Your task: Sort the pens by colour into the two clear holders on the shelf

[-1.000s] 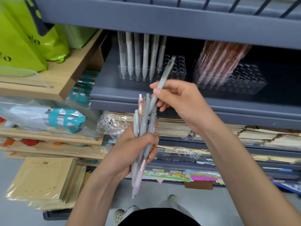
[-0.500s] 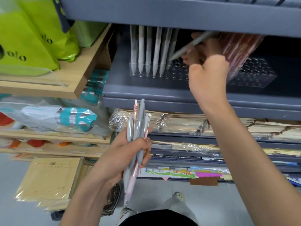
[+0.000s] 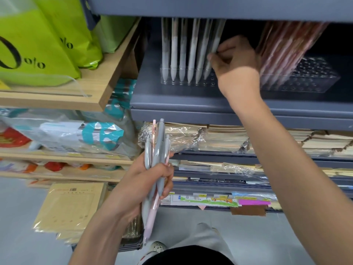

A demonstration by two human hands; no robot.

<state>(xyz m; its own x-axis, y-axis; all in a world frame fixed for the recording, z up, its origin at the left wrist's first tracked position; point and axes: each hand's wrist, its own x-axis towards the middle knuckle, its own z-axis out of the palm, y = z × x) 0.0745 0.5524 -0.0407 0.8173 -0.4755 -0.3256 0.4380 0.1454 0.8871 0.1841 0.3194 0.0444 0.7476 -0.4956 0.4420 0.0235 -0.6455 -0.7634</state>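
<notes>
Head view, grey pens [image 3: 191,52] in left holder [image 3: 183,81], pink pens [image 3: 282,52] in right holder [image 3: 313,81]

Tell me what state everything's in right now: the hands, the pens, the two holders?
Right hand: pinching a grey pen, its tip in the left holder.
Left hand: gripping a mixed bundle of grey and pink pens.
Left holder: part filled, grey pens upright.
Right holder: pink pens leaning, front holes empty.

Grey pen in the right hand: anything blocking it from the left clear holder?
Nothing visible. The right hand has the grey pen tip down at the left clear holder, beside the grey pens already standing. Holes at its tip look free. The pink pens stand apart, to the right.
</notes>
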